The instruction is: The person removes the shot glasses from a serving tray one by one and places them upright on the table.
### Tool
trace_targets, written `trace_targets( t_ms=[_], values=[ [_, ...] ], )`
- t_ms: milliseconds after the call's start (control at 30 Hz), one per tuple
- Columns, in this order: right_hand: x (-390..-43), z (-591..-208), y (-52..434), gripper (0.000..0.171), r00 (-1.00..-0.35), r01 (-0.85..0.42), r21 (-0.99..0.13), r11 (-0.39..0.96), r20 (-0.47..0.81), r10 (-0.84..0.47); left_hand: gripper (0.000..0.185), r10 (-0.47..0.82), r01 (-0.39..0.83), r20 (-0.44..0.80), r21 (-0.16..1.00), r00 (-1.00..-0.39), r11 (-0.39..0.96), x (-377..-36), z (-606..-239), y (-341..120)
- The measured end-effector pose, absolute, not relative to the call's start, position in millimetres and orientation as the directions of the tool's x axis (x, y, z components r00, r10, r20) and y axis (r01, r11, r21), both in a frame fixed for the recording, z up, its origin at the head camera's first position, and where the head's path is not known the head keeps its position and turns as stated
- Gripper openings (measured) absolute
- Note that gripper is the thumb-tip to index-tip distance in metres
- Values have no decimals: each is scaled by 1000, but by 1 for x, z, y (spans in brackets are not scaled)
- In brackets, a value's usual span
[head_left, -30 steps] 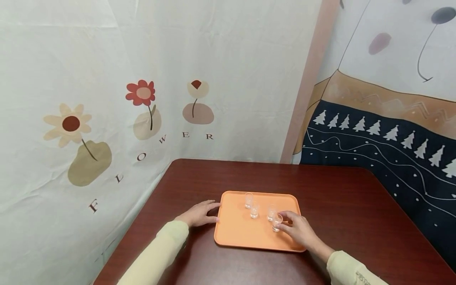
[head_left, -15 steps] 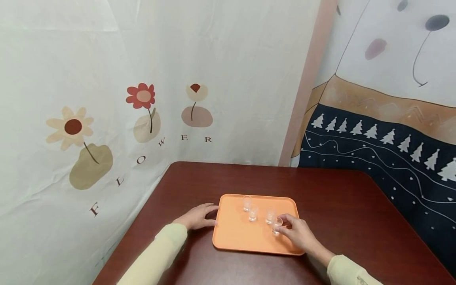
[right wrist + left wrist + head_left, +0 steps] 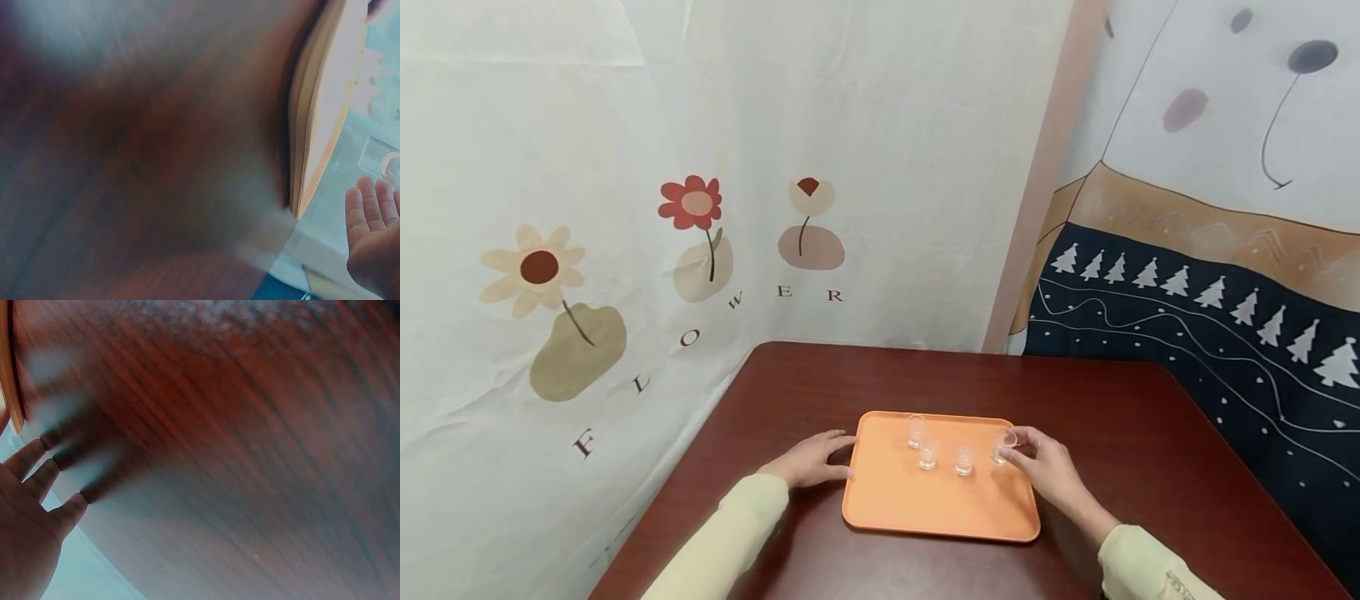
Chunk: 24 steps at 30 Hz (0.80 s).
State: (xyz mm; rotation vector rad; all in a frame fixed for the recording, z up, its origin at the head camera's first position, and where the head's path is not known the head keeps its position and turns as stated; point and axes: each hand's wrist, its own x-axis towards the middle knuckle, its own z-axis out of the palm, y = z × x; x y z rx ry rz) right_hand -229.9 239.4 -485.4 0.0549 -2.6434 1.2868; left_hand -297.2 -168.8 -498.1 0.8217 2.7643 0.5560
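Orange tray (image 3: pixel 925 508) is sitting on the dark brown table (image 3: pixel 1112 408), and four little clear glasses are standing on it. The right hand (image 3: pixel 1051 472) is at the tray's 2 o'clock corner, and its fingertips are pinching one small glass (image 3: pixel 1002 446) that is tipping a bit. Three other glasses (image 3: pixel 964 458) are standing upright toward 9 o'clock from it, each a little apart. The left hand (image 3: pixel 808 459) is lying flat on the table at the tray's 9 o'clock side, fingers straight and holding nothing, fingertips touching the tray's rim.
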Motion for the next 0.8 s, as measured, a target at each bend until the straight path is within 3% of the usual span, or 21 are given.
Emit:
trace_targets(
  t_ms=[433, 800],
  values=[
    [-261, -477, 289, 46, -953, -23, -773, 634, 208, 219, 65, 563, 482, -78, 430, -823, 763, -299, -500, -168],
    [-285, -472, 305, 48, -918, 94, -795, 599, 164, 362, 66, 563, 483, -76, 429, -823, 763, -300, -502, -168]
  ],
)
